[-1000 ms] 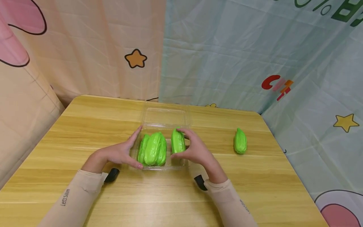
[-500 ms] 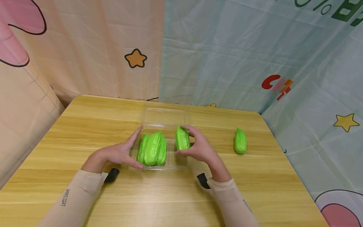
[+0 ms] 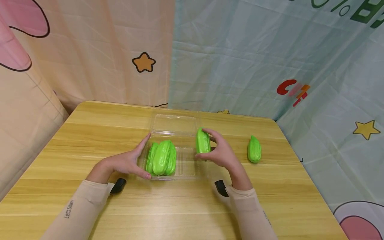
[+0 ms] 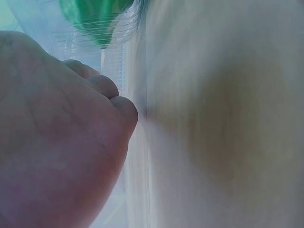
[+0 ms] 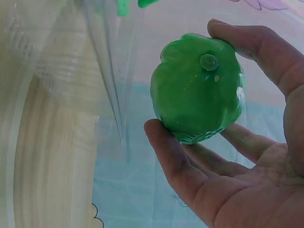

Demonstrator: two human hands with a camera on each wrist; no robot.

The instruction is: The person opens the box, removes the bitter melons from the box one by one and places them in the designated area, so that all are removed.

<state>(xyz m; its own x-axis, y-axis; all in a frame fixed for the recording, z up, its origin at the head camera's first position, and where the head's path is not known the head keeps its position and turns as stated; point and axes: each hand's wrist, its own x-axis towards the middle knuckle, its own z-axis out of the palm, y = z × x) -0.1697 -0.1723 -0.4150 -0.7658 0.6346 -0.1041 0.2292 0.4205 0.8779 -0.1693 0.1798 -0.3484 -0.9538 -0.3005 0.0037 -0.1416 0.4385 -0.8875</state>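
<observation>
My right hand [image 3: 220,150] grips a glossy green ridged gourd [image 3: 202,140] between thumb and fingers, held up at the right side of a clear plastic box [image 3: 187,170]. In the right wrist view, the stubby stem end of the gourd [image 5: 197,90] faces the camera, fingertips around its sides. Several similar green gourds [image 3: 162,158] lie together in the left part of the box, whose lid [image 3: 175,123] is folded back. My left hand [image 3: 127,161] rests against the box's left side, thumb and index finger stretched along it. Its other fingers [image 4: 107,88] show at the box wall in the left wrist view.
One more green gourd [image 3: 254,150] lies alone on the wooden table [image 3: 162,206], to the right of the box. Printed cloth curtains [image 3: 234,56] hang behind the table and at both sides.
My right hand has lifted the gourd from the right part of the box and carried it right and away from me, to the box's edge. The left hand has stayed still.
</observation>
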